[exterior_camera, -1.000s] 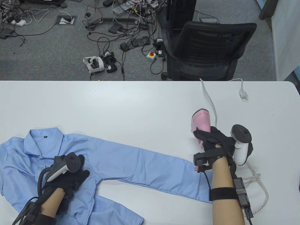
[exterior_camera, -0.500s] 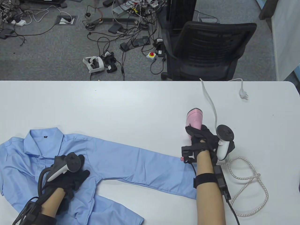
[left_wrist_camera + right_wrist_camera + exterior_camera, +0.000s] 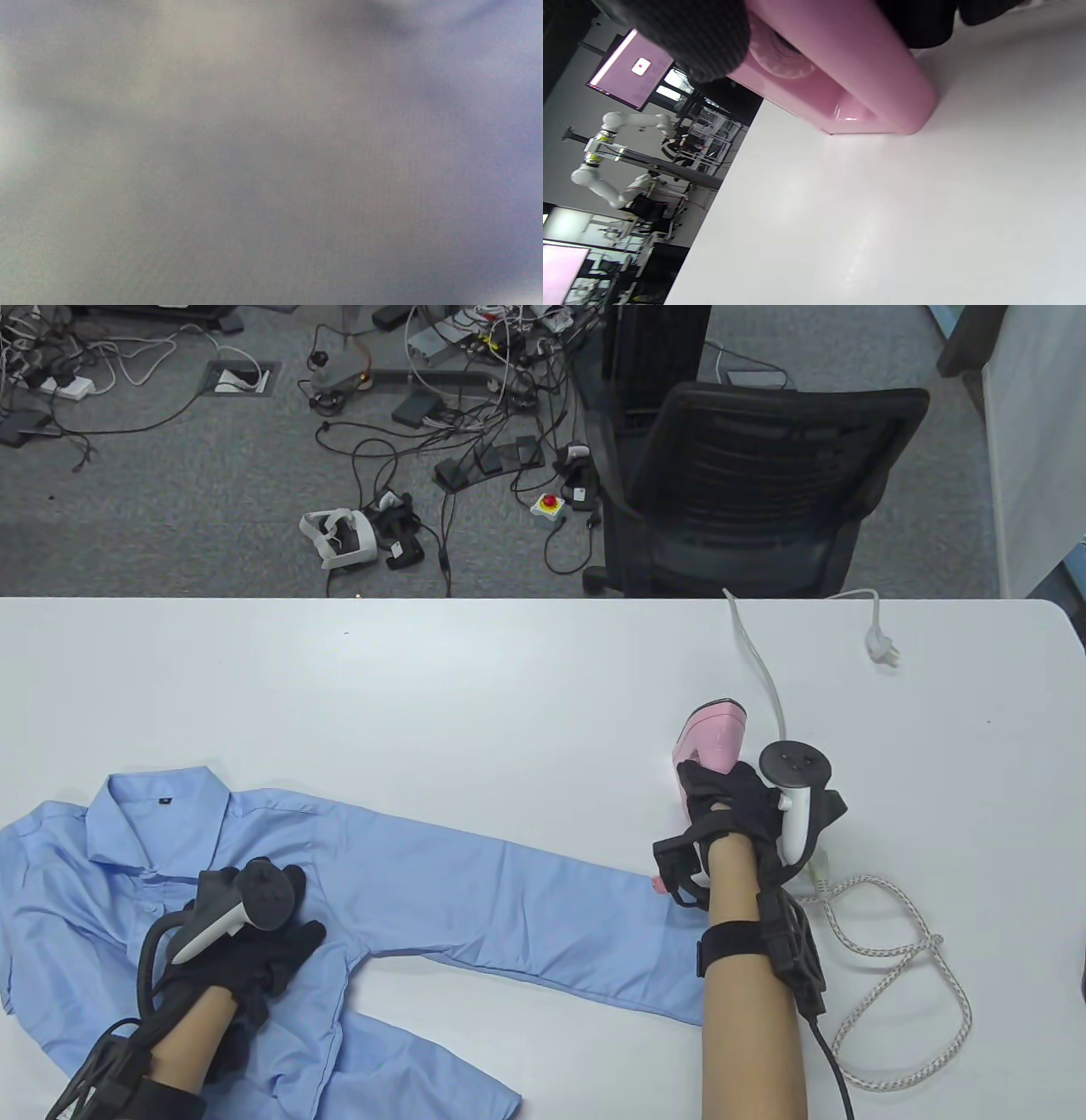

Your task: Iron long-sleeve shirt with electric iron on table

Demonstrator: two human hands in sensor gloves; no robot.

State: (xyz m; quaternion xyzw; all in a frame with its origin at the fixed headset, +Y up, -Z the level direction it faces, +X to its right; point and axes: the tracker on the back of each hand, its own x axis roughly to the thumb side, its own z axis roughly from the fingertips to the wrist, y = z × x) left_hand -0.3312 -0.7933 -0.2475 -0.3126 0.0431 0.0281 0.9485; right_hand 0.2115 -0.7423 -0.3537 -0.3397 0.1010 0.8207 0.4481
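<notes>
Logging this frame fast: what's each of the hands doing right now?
Left hand: rests on the blue shirt, pressing it down; whether the fingers grip the cloth cannot be told.
Right hand: closed around the pink iron, holding it.

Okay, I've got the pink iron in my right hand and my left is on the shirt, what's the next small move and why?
Probably slide the pink iron left onto the cuff end of the sleeve. Your right hand grips it over bare table, just beyond the sleeve, while your left hand rests on the shirt body. The sleeve lies stretched out.
</notes>
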